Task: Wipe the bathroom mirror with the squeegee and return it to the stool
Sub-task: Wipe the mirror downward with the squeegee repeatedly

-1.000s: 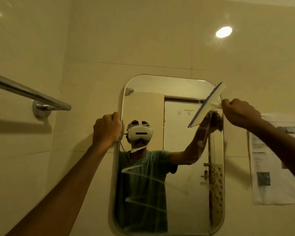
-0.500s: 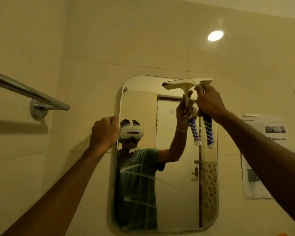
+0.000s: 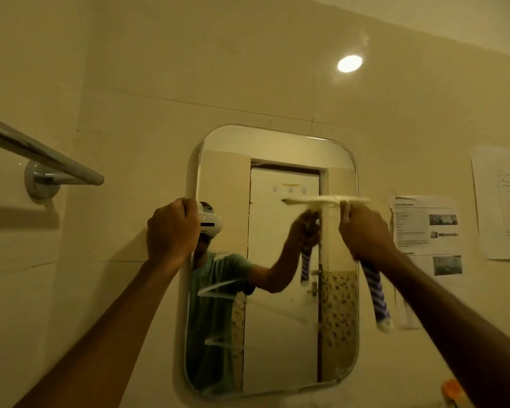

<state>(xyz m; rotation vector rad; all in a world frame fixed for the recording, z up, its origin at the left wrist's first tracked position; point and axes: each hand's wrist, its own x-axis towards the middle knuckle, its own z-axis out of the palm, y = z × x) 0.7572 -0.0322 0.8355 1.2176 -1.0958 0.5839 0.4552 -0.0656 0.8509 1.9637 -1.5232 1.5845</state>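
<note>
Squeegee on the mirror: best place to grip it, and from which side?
Grip the squeegee by its blue-striped handle, near the neck, as the right hand does now. Come from below and from the room side: the blade lies level across the mirror and the handle hangs down from it.

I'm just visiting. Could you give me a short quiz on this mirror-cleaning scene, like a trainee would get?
1. True or false: the left hand holds the squeegee.
2. Over the mirror, the squeegee's blade lies: A) level, on the right half; B) upright, along the left edge; C) tilted, at the bottom.
3. What hangs on the wall to the right of the mirror?

Key:
1. False. The right hand grips it, and the left hand grips the mirror's edge.
2. A.
3. Printed papers.
</note>
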